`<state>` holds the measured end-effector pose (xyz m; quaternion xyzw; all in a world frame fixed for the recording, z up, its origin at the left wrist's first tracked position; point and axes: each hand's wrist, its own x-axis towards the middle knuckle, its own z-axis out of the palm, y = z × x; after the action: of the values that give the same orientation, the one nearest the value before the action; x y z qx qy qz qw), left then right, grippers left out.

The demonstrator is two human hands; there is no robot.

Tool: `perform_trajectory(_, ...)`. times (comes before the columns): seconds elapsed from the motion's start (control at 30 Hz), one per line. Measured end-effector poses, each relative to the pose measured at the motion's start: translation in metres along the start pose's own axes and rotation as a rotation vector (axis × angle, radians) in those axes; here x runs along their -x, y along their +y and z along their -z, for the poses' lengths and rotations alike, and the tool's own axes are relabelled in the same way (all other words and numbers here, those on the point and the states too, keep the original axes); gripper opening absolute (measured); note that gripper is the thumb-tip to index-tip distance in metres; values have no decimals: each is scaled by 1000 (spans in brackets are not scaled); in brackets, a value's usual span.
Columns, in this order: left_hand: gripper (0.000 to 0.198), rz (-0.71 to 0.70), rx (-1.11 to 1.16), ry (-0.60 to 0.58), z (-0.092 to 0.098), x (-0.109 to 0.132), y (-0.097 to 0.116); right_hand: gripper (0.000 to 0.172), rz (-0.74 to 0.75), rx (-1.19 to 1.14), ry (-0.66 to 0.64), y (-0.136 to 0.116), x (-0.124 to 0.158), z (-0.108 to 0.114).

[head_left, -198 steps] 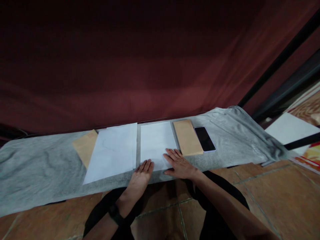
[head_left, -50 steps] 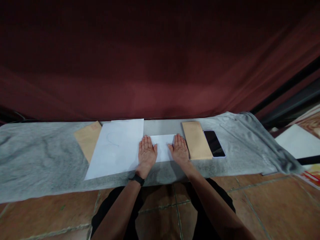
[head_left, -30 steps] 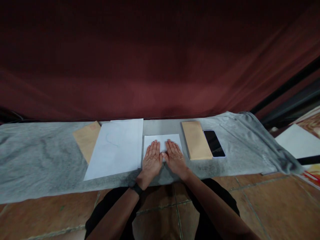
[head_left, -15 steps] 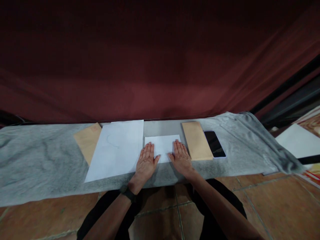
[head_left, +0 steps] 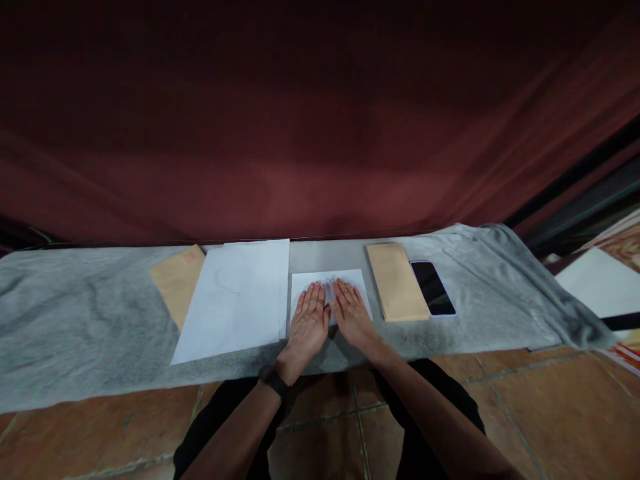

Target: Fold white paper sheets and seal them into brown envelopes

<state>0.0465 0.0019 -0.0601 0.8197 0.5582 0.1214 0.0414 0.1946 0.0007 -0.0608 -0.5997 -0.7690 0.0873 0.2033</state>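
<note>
A small white folded-looking paper [head_left: 327, 276] lies on the grey cloth, its lower part covered by my hands. My left hand [head_left: 309, 319] rests flat on its left half, fingers stretched out. On the right half my right hand [head_left: 351, 313] lies flat too, its thumb close to the left thumb. To the left are larger white sheets [head_left: 235, 293], the top one bearing a faint curved line. A brown envelope stack [head_left: 399, 283] lies to the right of the paper.
Partly beneath the large sheets is another brown envelope [head_left: 176, 277]. A dark-screened phone [head_left: 433, 288] lies beside the envelope stack. The grey cloth [head_left: 90, 320] covers a long narrow surface, with a dark red curtain [head_left: 310, 167] behind it and floor tiles [head_left: 320, 440] in front.
Both hands have slid inward across the small paper, from its outer sides towards the middle, and are now nearly touching. The other things lie where they were.
</note>
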Motion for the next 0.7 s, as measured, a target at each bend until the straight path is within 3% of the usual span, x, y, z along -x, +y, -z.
perform_trajectory(0.13,58,3,11,-54,-7,-17,9,56,2,-24,-43,-7,-14,-7)
perform_trajectory(0.33,58,82,9,23,-11,-34,5,54,-38,85,43,7,-26,-14)
perform_trajectory(0.7,61,200,6,124,-14,-28,-18,64,-85,180,195,27,-20,-22)
